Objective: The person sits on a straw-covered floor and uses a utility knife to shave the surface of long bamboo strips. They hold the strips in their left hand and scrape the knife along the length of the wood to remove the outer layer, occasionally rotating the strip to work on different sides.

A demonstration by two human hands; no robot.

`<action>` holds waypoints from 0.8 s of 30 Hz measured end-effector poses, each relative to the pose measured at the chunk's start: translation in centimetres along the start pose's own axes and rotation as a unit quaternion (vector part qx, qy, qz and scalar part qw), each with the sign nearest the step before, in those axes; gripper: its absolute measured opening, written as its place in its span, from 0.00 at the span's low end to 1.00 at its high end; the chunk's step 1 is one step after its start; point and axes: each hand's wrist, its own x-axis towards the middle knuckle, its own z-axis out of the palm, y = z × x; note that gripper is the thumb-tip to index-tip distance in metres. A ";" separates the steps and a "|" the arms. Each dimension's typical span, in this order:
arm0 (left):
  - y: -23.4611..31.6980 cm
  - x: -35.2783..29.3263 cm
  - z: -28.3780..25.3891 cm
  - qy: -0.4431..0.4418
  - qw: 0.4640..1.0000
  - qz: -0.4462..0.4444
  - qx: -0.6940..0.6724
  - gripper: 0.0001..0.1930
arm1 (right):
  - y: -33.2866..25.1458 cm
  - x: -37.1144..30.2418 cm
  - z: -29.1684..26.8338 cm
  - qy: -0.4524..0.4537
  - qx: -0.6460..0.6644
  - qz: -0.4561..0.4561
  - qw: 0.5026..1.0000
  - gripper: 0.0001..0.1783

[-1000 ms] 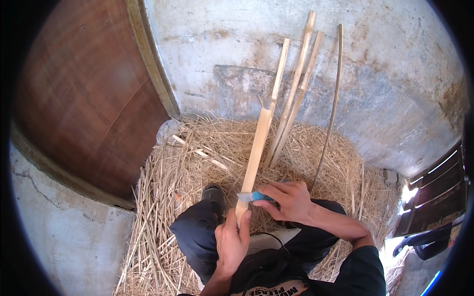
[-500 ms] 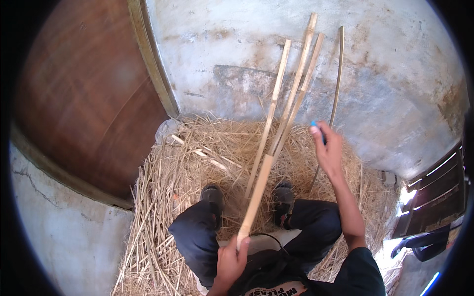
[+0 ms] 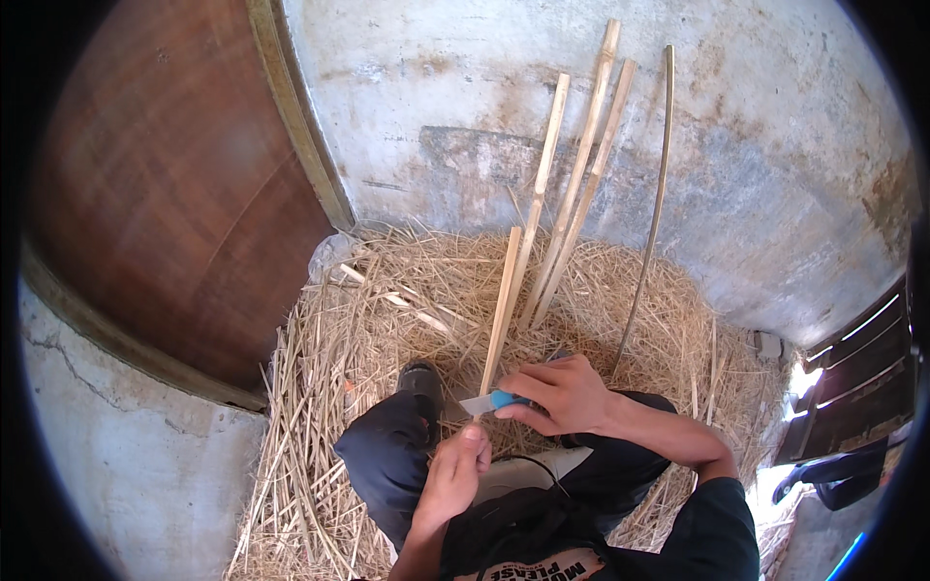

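My left hand (image 3: 455, 470) is closed round the lower end of a bamboo strip (image 3: 502, 310), which slants up and away from me between my knees. In my closed right hand (image 3: 567, 395) is a knife (image 3: 500, 399) with a blue handle and a short, broad, pale blade. The blade lies across the strip, just above my left thumb; whether it bites into the bamboo I cannot tell. Beyond the held strip, several longer bamboo strips (image 3: 589, 145) lean against the wall. The butt of the held strip is hidden in my left fist.
A thin dark stick (image 3: 659, 184) leans on the stained wall (image 3: 756, 194) to the right. Straw and bamboo shavings (image 3: 329, 387) cover the floor round my shoes. At the left is a brown door panel (image 3: 174, 194); dark slats (image 3: 852, 378) stand at the far right.
My right hand has come down and left, bringing the knife from mid-air onto the bamboo strip. The held strip has turned and now shows a narrower face, tilted less to the right.
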 end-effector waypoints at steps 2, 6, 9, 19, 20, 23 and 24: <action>0.5 0.1 0.2 0.026 0.998 0.026 0.055 0.26 | -0.2 -0.2 0.2 -0.009 0.002 0.016 1.000 0.17; 1.6 0.2 0.4 0.061 0.990 0.006 0.128 0.22 | -0.1 -0.2 0.6 -0.033 -0.001 0.053 0.998 0.17; 1.7 0.1 0.4 0.067 0.988 -0.013 0.140 0.21 | 0.0 -0.3 0.9 -0.019 -0.003 0.049 0.999 0.18; 1.0 -0.2 0.2 0.082 0.985 -0.023 0.148 0.18 | 1.8 0.4 0.7 0.023 -0.069 0.075 0.995 0.16; 0.4 -0.7 0.3 0.080 0.982 -0.002 0.172 0.19 | 3.5 0.5 0.5 0.058 -0.093 0.089 0.990 0.16; -1.8 -3.7 1.0 0.064 0.978 0.019 0.200 0.21 | 7.2 3.2 -5.2 0.019 -0.129 0.401 0.907 0.17; -1.4 -4.7 1.0 0.047 0.982 0.004 0.185 0.20 | 10.9 2.1 -6.3 0.084 -0.117 0.373 0.917 0.19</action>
